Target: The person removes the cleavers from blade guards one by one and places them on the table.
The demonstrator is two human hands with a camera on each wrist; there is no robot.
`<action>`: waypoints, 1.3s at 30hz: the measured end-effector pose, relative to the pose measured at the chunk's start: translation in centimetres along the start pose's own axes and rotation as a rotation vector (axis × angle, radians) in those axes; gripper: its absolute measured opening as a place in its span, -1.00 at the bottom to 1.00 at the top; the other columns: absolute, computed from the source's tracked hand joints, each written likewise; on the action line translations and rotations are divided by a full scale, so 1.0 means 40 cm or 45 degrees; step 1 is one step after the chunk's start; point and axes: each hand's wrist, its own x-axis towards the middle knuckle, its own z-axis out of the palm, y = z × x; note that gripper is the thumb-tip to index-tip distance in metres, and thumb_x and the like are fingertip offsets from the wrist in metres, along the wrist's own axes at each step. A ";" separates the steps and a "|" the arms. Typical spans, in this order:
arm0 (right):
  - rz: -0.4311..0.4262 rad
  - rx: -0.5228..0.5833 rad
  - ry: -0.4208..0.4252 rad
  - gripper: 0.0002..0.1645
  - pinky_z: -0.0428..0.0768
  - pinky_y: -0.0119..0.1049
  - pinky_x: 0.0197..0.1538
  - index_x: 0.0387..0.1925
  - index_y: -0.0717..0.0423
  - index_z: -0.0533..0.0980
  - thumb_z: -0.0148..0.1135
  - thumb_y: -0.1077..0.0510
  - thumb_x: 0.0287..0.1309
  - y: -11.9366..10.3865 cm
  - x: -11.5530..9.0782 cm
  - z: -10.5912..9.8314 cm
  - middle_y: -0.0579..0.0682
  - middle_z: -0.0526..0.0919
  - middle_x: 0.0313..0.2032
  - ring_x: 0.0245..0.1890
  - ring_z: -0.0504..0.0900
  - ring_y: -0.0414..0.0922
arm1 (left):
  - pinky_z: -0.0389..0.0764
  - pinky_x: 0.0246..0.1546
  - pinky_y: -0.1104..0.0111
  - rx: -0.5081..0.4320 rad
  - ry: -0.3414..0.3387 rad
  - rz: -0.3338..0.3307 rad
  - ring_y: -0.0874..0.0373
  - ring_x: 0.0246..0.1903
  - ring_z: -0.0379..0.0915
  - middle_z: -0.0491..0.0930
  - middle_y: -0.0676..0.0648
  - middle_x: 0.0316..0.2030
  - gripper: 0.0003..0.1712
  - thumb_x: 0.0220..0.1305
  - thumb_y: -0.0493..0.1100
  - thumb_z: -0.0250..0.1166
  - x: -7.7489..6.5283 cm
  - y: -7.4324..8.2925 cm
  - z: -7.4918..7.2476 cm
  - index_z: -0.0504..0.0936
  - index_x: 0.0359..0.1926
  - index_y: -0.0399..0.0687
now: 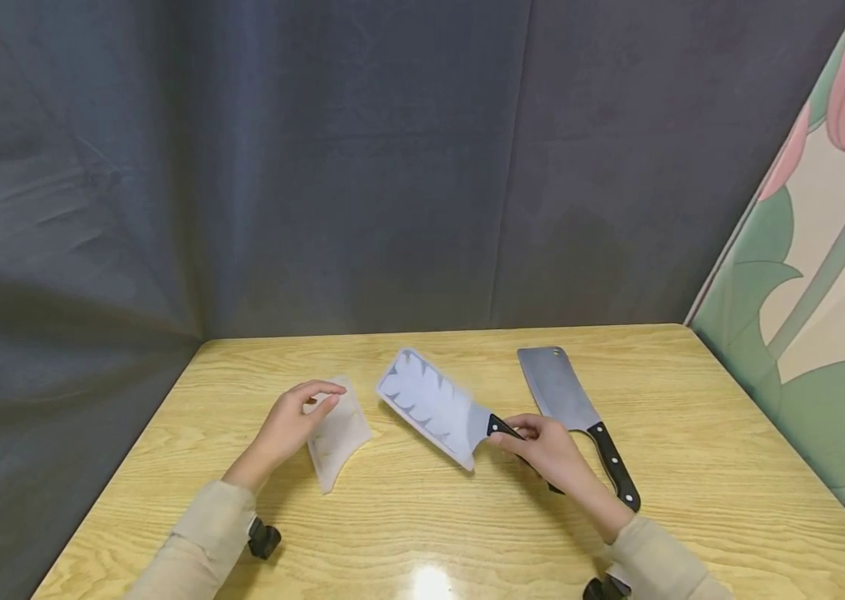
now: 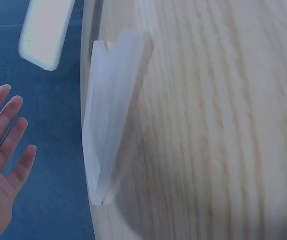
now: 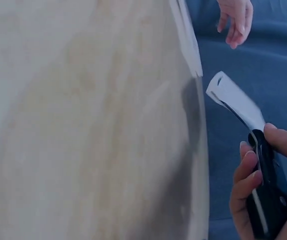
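1. At the far left and across the back, you have a dark curtain (image 1: 362,167) behind the wood-grained table (image 1: 407,533).
2. Your left hand (image 1: 292,427) has its fingers extended in a loose spread and holds nothing; a dark wrist camera (image 1: 263,540) sits by its cuff.
3. Just beside that hand, a loose white cover (image 1: 338,433) lies on the table, and the left wrist view shows a gap between it and your fingers.
4. Near the middle, the covered cleaver (image 1: 430,404) is raised above the table, its blade pointing away from you and to the left. A second pale sheath (image 1: 411,382) surrounds the blade; it is probably well seated, but the blurred wrist views make that hard to confirm.
5. Your right hand (image 1: 548,452) is curled round that cleaver's black handle (image 1: 500,427), thumb along one side.
6. Right of it, a bare cleaver (image 1: 561,392) lies flat, its riveted grip (image 1: 612,462) towards you.
7. At the far right stands a floral panel (image 1: 835,292).
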 end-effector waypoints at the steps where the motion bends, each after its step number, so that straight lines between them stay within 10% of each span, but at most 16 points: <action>1: -0.014 -0.008 0.008 -0.52 0.32 -0.38 -0.69 -0.01 0.36 0.57 0.41 0.07 0.18 -0.002 0.001 -0.007 0.09 0.61 -0.55 -0.71 0.37 -0.16 | 0.48 0.08 -0.04 0.003 -0.002 0.003 -0.08 0.12 0.46 0.59 -0.06 0.14 -0.69 0.45 -0.02 0.20 0.002 0.002 0.001 0.68 0.09 0.00; 21: -0.261 -0.184 -0.034 -0.60 0.50 -0.32 -0.57 -0.07 0.23 0.64 0.44 0.04 0.16 -0.074 0.024 -0.140 -0.03 0.66 -0.48 -0.57 0.53 -0.03 | 0.45 0.13 0.01 -0.061 0.041 0.097 0.01 0.14 0.46 0.59 -0.05 0.14 -0.57 0.43 -0.04 0.23 0.047 0.078 0.029 0.55 0.23 -0.07; 39: -0.427 -0.292 -0.173 -0.69 0.50 -0.32 -0.47 -0.15 0.11 0.69 0.48 0.05 0.10 -0.105 0.059 -0.153 -0.08 0.67 -0.40 -0.45 0.53 -0.10 | 0.52 0.06 0.06 -0.244 0.085 0.117 0.00 0.01 0.53 0.61 -0.12 0.02 -0.56 0.38 -0.07 0.30 0.066 0.143 0.041 0.56 0.20 -0.15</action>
